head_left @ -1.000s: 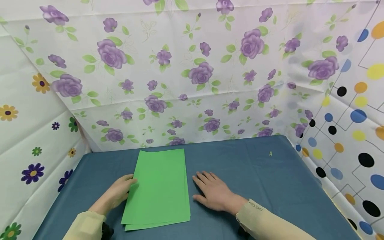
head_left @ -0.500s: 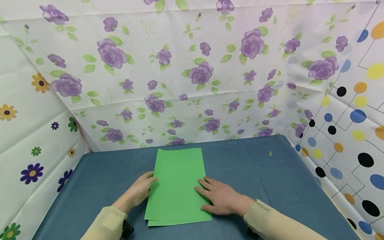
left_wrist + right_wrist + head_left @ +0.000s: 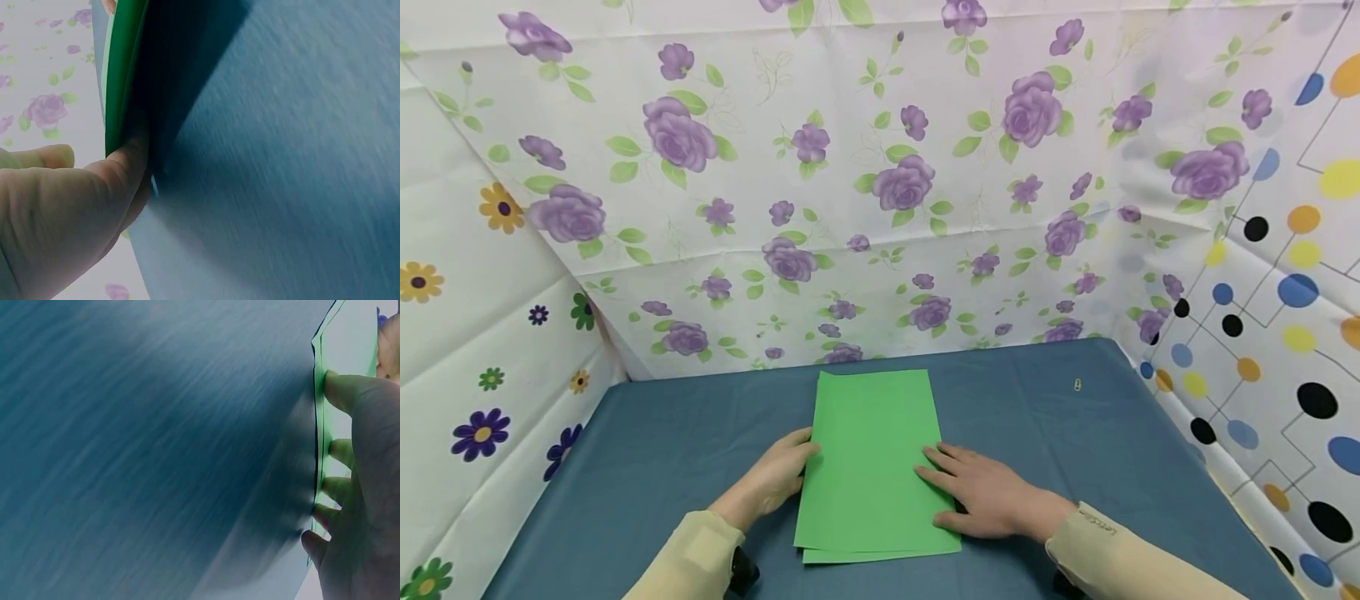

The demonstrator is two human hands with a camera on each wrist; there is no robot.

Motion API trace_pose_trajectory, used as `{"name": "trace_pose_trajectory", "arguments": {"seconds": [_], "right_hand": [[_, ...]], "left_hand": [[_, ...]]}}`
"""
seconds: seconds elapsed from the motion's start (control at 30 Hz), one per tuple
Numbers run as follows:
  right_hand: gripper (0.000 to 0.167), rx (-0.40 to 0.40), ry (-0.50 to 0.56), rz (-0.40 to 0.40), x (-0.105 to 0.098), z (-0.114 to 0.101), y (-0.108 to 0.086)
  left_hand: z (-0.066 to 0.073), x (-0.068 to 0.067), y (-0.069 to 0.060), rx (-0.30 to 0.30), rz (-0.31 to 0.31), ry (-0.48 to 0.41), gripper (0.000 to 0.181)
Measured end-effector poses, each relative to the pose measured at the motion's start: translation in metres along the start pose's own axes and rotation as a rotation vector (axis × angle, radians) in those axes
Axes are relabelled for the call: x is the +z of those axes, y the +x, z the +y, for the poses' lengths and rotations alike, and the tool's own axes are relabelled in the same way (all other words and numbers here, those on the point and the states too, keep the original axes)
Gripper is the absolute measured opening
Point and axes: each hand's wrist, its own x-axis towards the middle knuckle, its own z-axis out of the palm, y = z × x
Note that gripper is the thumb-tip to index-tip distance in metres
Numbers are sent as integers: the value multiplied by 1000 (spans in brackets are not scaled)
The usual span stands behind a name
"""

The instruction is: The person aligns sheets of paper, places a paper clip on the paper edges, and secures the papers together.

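Note:
Green paper sheets (image 3: 872,467), slightly out of line at the lower edge, lie in the middle of the table. The left hand (image 3: 778,472) pinches their left edge; in the left wrist view this hand (image 3: 69,200) has fingers under the raised green edge (image 3: 122,81). On the right edge rests the right hand (image 3: 988,492), its fingers spread over the top sheet. The right wrist view shows the fingertips of that hand (image 3: 369,462) along the border of the green paper (image 3: 344,350).
A small yellow paper clip (image 3: 1077,385) lies at the back right of the blue tablecloth (image 3: 1060,450). Behind the table hangs a flowered sheet (image 3: 850,167), with a dotted sheet (image 3: 1262,333) at the right and another flowered sheet (image 3: 467,333) at the left.
The green sheets have slid to the right together with the left hand. The right hand, formerly apart from the paper, has moved slightly right and now touches its right edge.

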Motion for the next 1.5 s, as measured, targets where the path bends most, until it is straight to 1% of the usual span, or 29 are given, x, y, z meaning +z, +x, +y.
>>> {"name": "trace_pose_trajectory", "arguments": {"seconds": [0.17, 0.37, 0.6, 0.67, 0.73, 0.87, 0.9, 0.97, 1.1, 1.17, 1.27, 1.4, 1.5], "right_hand": [[73, 10, 12, 6, 0, 10, -11], [73, 13, 43, 20, -3, 20, -26], [71, -13, 36, 69, -2, 35, -45], [71, -15, 36, 80, -2, 38, -49], [71, -16, 43, 89, -2, 40, -52], [72, -2, 76, 93, -2, 41, -53], [71, 7, 86, 90, -2, 40, -52], [71, 33, 126, 90, -3, 39, -49], [69, 120, 251, 117, -5, 37, -42], [67, 168, 339, 152, -6, 35, -37], [69, 250, 480, 211, -10, 33, -29], [76, 347, 638, 311, -15, 29, -19], [82, 391, 768, 379, -18, 29, -12]], "left_hand": [[1, 12, 4, 4, -29, -20, 58], [-1, 26, 10, 30, -75, -20, 59], [-1, 40, 14, 67, -132, -20, 61], [-1, 44, 15, 75, -146, -36, 63], [0, 49, 16, 73, -140, -54, 68], [1, 57, 18, 43, -69, -60, 82], [1, 59, 18, 40, -52, -61, 83], [1, 61, 19, 44, -31, -56, 80], [0, 64, 19, 74, -26, -55, 62], [1, 64, 19, 81, -21, -47, 57], [1, 64, 19, 79, -9, -49, 56], [2, 64, 19, 84, 14, -60, 57], [2, 62, 19, 99, 20, -72, 56]]}}
